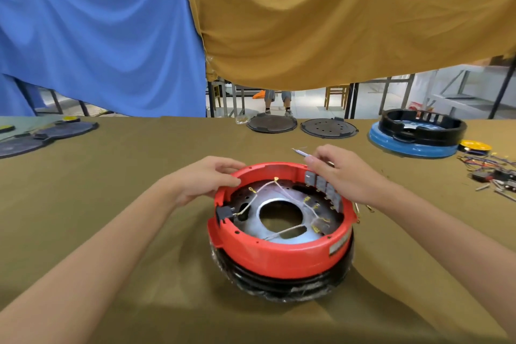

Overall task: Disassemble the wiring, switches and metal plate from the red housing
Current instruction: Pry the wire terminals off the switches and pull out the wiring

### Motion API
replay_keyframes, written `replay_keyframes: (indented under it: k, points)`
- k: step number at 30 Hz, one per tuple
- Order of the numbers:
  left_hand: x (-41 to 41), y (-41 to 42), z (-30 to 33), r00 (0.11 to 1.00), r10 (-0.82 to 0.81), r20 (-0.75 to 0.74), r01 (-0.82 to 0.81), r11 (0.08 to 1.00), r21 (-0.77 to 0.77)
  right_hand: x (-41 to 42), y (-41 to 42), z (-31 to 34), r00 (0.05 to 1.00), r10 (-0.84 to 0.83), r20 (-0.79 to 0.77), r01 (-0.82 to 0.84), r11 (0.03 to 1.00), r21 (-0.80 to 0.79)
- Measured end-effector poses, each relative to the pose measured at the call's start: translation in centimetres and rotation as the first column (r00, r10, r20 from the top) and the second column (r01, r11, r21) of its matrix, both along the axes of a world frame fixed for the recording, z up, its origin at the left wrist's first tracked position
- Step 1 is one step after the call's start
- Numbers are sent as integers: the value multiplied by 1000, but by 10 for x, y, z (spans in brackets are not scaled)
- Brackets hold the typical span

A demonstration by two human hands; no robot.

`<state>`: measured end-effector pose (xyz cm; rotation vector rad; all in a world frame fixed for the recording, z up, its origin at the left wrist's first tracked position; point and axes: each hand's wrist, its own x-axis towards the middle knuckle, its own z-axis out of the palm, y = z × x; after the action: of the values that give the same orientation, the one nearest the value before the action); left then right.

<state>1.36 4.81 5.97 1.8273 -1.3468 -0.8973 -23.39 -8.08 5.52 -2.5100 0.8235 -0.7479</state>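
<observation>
The round red housing [279, 254] lies upturned on the olive cloth, on a black ring base. Inside lies a metal plate [259, 229] with a round hole, crossed by white wiring [282, 192] with brass terminals. A row of grey switches [324, 190] lines the inner right wall, and a black socket [224, 213] sits at the left wall. My left hand [206, 180] grips the housing's far left rim, thumb inside. My right hand [343, 176] holds a thin screwdriver [300, 152] above the right rim, just behind the switches.
Two dark round lids [272, 123] [329, 128] lie at the table's far edge. A black housing on a blue base [416, 138] stands far right, with a yellow disc, loose wires [491, 169] and screws beside it. Dark flat parts [47, 134] lie far left. Blue and mustard cloths hang behind.
</observation>
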Motion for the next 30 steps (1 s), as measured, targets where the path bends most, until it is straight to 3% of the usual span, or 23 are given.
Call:
replay_keyframes:
  k: [3, 6, 9, 12, 17, 23, 26, 30]
  points:
    - [-6, -20, -3, 996, -34, -80, 31, 999, -39, 7, -3, 5, 999, 22, -29, -23, 1000, -1]
    - [-9, -24, -11, 988, 64, -141, -80, 990, -114, 9, -11, 9, 991, 18, -131, -15, 1000, 23]
    - [-5, -7, -22, 984, 145, -104, -149, 989, -24, 6, -18, 6, 978, -21, -209, 25, 1000, 15]
    - [-5, 5, -28, 978, 103, -181, -104, 995, 5, 7, -22, -1, 978, -72, -197, 64, 997, -48]
    - [-6, -15, -18, 994, 20, -109, -26, 998, -58, -2, -17, 8, 969, -83, -233, 59, 993, -107]
    - [-5, -39, -30, 938, 10, -346, -64, 988, -144, 3, -8, 20, 964, 21, -265, -65, 985, -159]
    - [5, -35, -39, 931, 46, -361, -97, 988, -123, 12, -10, 20, 967, 56, -249, -98, 983, -158]
    - [11, -19, -48, 882, -163, -443, 79, 976, -200, 29, -16, 20, 951, 104, -292, -143, 983, -115]
